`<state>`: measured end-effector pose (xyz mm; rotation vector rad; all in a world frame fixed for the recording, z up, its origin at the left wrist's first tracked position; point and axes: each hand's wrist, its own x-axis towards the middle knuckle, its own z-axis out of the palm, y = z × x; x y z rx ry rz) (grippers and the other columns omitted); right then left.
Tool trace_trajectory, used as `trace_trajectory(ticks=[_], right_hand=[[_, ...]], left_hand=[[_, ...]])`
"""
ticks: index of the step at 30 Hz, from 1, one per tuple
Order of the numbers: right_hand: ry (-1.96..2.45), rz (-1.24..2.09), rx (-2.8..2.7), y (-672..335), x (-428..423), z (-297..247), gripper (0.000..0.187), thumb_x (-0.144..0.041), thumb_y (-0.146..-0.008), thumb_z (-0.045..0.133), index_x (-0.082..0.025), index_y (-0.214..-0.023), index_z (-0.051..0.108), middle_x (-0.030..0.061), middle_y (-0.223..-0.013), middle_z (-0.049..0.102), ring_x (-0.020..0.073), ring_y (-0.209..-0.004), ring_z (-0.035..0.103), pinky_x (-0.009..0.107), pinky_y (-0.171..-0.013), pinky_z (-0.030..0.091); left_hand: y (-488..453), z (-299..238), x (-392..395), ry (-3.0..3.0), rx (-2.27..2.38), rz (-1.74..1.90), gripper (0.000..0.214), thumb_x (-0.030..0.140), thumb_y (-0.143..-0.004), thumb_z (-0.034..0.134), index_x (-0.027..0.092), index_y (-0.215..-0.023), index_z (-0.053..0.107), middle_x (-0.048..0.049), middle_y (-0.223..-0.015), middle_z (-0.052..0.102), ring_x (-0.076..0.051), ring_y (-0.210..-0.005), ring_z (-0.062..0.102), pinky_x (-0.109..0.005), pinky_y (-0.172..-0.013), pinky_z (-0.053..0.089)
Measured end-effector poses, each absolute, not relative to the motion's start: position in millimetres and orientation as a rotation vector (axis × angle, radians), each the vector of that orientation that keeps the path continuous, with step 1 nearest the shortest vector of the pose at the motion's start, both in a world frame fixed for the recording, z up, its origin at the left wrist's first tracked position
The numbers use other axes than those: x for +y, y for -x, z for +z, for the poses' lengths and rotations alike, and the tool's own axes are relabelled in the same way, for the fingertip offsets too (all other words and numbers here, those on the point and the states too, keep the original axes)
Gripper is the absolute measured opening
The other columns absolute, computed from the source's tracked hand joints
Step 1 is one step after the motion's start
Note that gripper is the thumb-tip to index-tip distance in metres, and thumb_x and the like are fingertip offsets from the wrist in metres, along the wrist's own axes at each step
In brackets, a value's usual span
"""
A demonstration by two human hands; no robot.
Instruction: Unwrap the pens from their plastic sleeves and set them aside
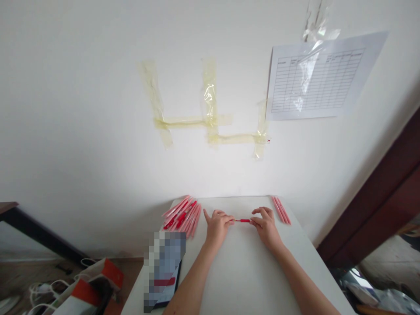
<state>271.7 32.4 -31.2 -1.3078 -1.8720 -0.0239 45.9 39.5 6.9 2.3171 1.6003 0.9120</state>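
Observation:
Between my two hands a slim pen with a red section (244,221) is held level, just above or on the white table (244,271); I cannot tell which. My left hand (216,226) pinches its left end between thumb and fingers, with one finger sticking up. At the other end, my right hand (266,227) pinches the red part with its fingertips. A loose pile of pink and red pens (183,214) lies left of my left hand. To the right of my right hand, a few pink pens (281,210) lie side by side.
A dark-edged device with a blurred screen (167,267) rests at the table's left edge. Behind the table rises a white wall with yellowed tape (210,96) and a printed sheet (321,78). Orange and white bags (87,291) stand on the floor at left.

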Motion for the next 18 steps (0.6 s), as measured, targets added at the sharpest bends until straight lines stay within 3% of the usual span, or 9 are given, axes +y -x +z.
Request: trace_trajectory(ticks=[8, 14, 18], right_hand=[[1.257, -0.058, -1.885, -269.8, 32.0, -30.3, 0.029, -0.026, -0.096, 0.052, -0.028, -0.082, 0.076, 0.0091, -0.114, 0.065, 0.0316, -0.12, 0.045, 0.054, -0.098, 0.046], [1.328, 0.058, -1.906, -266.9, 27.2, -26.6, 0.026, -0.034, -0.1, 0.046, -0.027, -0.093, 0.07, 0.0088, -0.12, 0.059, 0.028, -0.121, 0.044, 0.049, -0.101, 0.046], [1.378, 0.118, -1.935, -266.2, 27.3, -29.8, 0.033, -0.033, -0.102, 0.039, -0.025, -0.081, 0.063, 0.0077, -0.122, 0.057, 0.0272, -0.125, 0.042, 0.049, -0.104, 0.044]], left_hand=[[-46.5, 4.1, 40.4, -2.293, 1.596, 0.942, 0.016, 0.028, -0.089, 0.066, 0.04, -0.091, 0.077, 0.0036, -0.089, 0.077, -0.022, -0.11, 0.059, -0.07, -0.115, -0.013], [-47.0, 6.3, 40.0, -2.266, 1.659, 1.026, 0.014, 0.026, -0.085, 0.07, 0.036, -0.092, 0.077, 0.0014, -0.097, 0.077, -0.024, -0.114, 0.058, -0.07, -0.117, -0.004], [-48.2, 7.2, 38.6, -2.309, 1.623, 1.074, 0.013, 0.027, -0.083, 0.073, 0.036, -0.092, 0.076, 0.0009, -0.098, 0.076, -0.026, -0.117, 0.056, -0.069, -0.119, 0.0]])
